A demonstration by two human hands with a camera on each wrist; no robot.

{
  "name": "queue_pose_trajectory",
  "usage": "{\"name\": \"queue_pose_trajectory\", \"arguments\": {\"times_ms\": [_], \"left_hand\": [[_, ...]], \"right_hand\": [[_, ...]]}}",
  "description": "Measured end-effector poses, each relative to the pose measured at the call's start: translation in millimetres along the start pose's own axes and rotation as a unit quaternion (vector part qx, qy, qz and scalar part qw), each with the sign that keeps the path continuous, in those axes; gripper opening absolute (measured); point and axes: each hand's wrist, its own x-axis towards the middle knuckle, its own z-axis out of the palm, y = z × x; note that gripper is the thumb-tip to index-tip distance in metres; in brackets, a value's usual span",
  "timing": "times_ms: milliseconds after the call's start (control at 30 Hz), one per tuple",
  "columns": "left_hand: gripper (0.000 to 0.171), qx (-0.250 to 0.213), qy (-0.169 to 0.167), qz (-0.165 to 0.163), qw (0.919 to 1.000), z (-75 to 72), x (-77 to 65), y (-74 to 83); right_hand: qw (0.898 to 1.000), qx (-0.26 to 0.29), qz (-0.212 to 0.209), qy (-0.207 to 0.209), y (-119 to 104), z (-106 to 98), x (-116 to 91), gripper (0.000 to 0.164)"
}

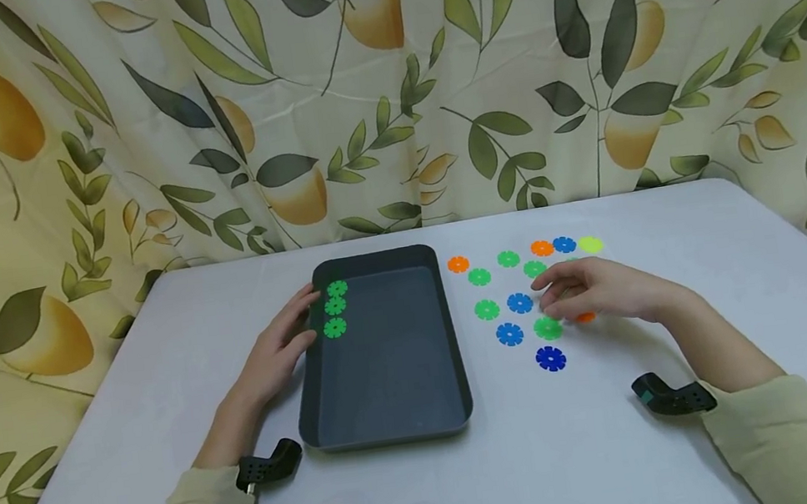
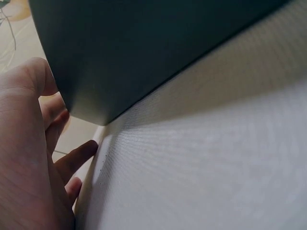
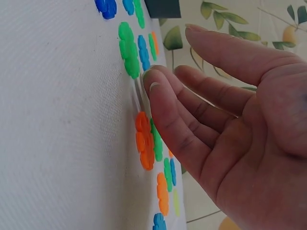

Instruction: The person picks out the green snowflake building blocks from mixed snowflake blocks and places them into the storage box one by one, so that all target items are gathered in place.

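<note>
A dark grey rectangular tray [image 1: 396, 375] lies on the white table. Three green flower-shaped plastic discs [image 1: 335, 328] sit in a column along its left side. My left hand [image 1: 273, 360] rests against the tray's left rim, thumb and fingertips at its outer wall; the left wrist view shows the lower fingers spread beside the tray's side. Over the loose discs to the right hovers my right hand [image 1: 601, 292], fingers slightly bent and nothing visible between them. Nearest it are a green disc [image 1: 547, 328] and an orange disc [image 3: 145, 141], partly covered in the head view.
Several more discs lie scattered right of the tray, among them a blue one [image 1: 509, 334], a dark blue one [image 1: 551, 358], an orange one [image 1: 458, 265] and a yellow-green one [image 1: 590, 244]. A patterned curtain [image 1: 355, 106] hangs behind the table [image 1: 551, 469].
</note>
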Motion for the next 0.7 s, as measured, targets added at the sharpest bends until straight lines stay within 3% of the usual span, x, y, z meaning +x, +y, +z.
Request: {"name": "queue_pose_trajectory", "arguments": {"times_ms": [700], "left_hand": [[0.051, -0.005, -0.006, -0.012, 0.9999, -0.9, -0.1, 0.8]], "right_hand": [[0.999, -0.043, -0.024, 0.001, -0.2, 6.8, 4.4, 0.051]]}}
